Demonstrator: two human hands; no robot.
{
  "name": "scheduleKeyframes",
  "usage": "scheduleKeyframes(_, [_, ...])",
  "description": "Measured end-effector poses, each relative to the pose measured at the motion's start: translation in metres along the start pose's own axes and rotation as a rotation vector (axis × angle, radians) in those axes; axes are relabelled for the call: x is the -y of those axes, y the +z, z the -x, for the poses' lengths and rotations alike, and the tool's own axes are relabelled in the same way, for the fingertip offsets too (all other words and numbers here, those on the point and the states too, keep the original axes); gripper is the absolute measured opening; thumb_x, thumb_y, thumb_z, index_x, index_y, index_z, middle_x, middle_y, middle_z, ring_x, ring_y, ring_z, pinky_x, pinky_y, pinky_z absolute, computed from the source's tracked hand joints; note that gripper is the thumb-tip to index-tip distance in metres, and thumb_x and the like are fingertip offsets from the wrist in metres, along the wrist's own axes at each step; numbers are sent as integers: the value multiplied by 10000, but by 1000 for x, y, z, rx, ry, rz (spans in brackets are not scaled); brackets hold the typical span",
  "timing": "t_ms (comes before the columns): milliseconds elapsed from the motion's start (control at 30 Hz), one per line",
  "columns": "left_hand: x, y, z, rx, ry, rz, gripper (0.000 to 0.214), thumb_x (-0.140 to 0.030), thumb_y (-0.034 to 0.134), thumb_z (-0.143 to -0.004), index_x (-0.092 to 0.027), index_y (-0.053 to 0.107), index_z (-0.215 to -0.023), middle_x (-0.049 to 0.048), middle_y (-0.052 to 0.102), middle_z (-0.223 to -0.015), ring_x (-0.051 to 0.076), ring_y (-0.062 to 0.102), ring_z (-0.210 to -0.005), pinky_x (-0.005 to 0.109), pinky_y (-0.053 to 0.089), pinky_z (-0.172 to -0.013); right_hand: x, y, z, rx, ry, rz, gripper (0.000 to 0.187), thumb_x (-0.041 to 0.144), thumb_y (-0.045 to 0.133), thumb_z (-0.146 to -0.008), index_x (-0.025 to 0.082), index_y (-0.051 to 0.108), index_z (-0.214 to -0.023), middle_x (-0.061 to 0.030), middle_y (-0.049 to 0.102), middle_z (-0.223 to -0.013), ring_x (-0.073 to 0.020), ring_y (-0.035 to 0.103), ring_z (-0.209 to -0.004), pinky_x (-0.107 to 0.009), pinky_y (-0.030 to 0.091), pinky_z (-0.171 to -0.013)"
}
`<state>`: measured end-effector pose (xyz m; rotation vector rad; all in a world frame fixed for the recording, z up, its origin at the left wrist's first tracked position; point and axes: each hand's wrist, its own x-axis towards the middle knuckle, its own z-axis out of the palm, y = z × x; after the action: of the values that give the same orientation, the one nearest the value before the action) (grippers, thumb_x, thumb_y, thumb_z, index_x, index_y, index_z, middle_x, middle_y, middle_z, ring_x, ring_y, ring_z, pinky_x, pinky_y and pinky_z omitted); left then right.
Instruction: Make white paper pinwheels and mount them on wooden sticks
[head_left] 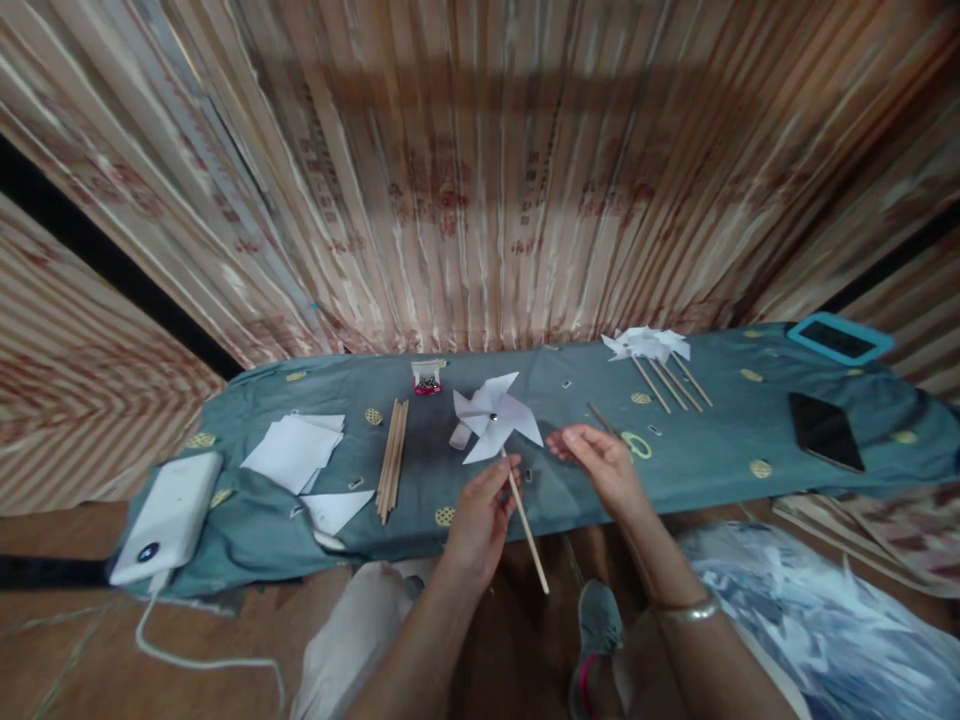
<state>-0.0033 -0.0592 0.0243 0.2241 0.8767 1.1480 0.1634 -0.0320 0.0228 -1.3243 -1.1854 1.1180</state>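
My left hand (484, 510) pinches the wooden stick of a white paper pinwheel (514, 415), just below its blades. The pinwheel's folded blades spread around a small dark pin at the centre, and the bare end of the stick slants down past the table edge. To the right of the blades is my right hand (604, 465), its fingers loosely bent and apart, with nothing visible in them. Scissors (636, 446) with yellow-green handles lie beside that hand. A small pinkish-white block (460, 436) shows partly behind the pinwheel.
Several pinwheels (651, 343) lie at the back right. Left of centre are wooden sticks (391, 460), paper sheets (289, 452), a cut sheet (339, 510) and a red box of pins (427, 380). A white device (169, 515), black phone (825, 430) and blue-framed tablet (840, 338) sit outward.
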Motion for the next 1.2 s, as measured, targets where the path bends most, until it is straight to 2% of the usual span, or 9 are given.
scheduleKeyframes(100, [-11,15,-19,50,97,-97,331,-345,865,-528,-136,761,-764,4,627,-647,83,526,-615,196,406,-598,-3,9,11,285,45,5,412,606,669,-702,210,723,-802,-42,713,-787,-182,619,-748,-319,486,-731])
scheduleKeyframes(167, [-11,22,-32,54,128,-140,331,-354,858,-525,-140,764,-758,-13,595,-603,73,476,-570,201,369,-569,-7,13,14,397,87,23,361,572,699,-685,222,722,-773,-16,689,-744,-167,592,-705,-304,472,-685])
scheduleKeyframes(300, [0,28,-48,73,128,-195,344,-362,841,-542,-131,767,-786,-21,581,-581,66,429,-541,214,331,-556,-19,12,13,408,172,19,295,508,731,-671,218,682,-653,21,611,-632,-136,529,-621,-270,420,-613])
scheduleKeyframes(467, [14,28,-55,95,114,-241,364,-397,837,-534,-131,775,-775,30,668,-653,104,514,-599,234,376,-605,-25,3,1,350,202,-27,289,499,739,-659,216,682,-651,9,635,-659,-142,535,-644,-271,416,-639])
scheduleKeyframes(767, [12,20,-57,89,133,-395,311,-324,869,-489,-152,779,-733,79,745,-747,162,621,-689,271,459,-709,-18,-11,-5,391,218,3,311,499,763,-637,197,701,-678,8,646,-665,-135,548,-649,-267,430,-645])
scheduleKeyframes(833, [11,17,-56,96,137,-439,292,-312,862,-500,-158,780,-733,87,753,-778,176,640,-715,282,474,-739,-19,-24,-9,311,230,-16,352,533,745,-649,203,731,-767,-24,702,-767,-157,593,-713,-291,462,-702])
scheduleKeyframes(967, [16,12,-51,158,83,-565,234,-284,848,-523,-166,782,-714,84,755,-749,175,642,-688,271,480,-713,-22,-49,-22,-133,181,-246,426,579,760,-610,225,713,-842,-46,725,-847,-173,635,-766,-299,493,-721])
scheduleKeyframes(1067, [23,10,-48,213,16,-618,201,-253,851,-510,-177,778,-680,76,752,-722,174,636,-649,272,479,-677,-23,-56,-30,-211,86,-394,401,542,764,-628,235,688,-873,-48,724,-887,-184,654,-840,-316,505,-784])
scheduleKeyframes(1200, [28,9,-43,260,-13,-652,181,-215,856,-504,-179,774,-661,74,745,-698,169,626,-610,273,477,-649,-22,-56,-33,-237,52,-352,347,501,756,-642,228,667,-836,-29,704,-784,-187,648,-762,-341,516,-756])
